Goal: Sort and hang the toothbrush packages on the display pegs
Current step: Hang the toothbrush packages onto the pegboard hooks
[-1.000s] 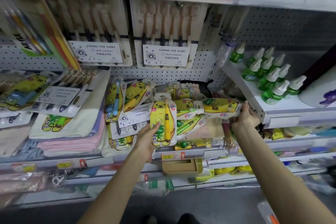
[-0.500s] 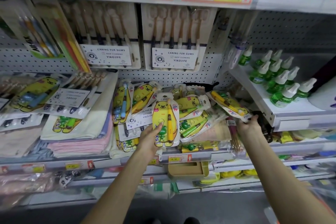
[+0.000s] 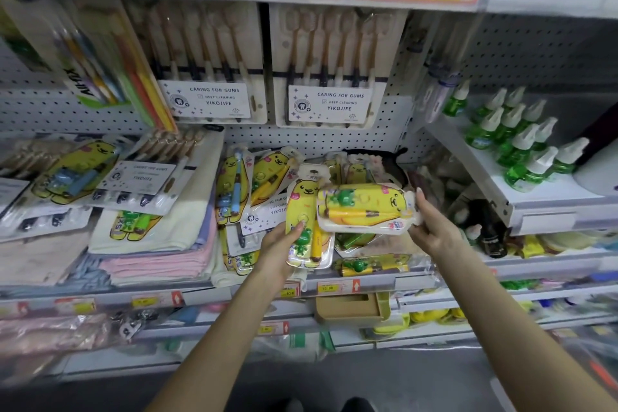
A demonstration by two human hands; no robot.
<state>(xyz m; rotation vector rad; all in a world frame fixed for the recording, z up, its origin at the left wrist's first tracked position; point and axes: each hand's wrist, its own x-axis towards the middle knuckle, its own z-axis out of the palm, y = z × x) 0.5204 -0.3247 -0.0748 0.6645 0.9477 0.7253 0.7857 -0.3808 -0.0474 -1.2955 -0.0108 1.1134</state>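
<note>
Head view: left hand (image 3: pixel 279 246) grips upright yellow bear-print plastic toothbrush package (image 3: pixel 302 202) by lower part, thumb on front; right hand (image 3: pixel 434 231) pinches second yellow bear-print package (image 3: pixel 364 207) at its end, package lying sideways, overlapping first one's upper right; both held in front of shelf pile of similar packages (image 3: pixel 234 184); white multi-brush cards (image 3: pixel 331 70) hang on perforated pegboard (image 3: pixel 334 140) above; green white-capped bottles (image 3: pixel 521 140) on shelf at right.

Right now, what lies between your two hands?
Head view: the sideways yellow package in the right hand, overlapping the upright package in the left hand.
</note>
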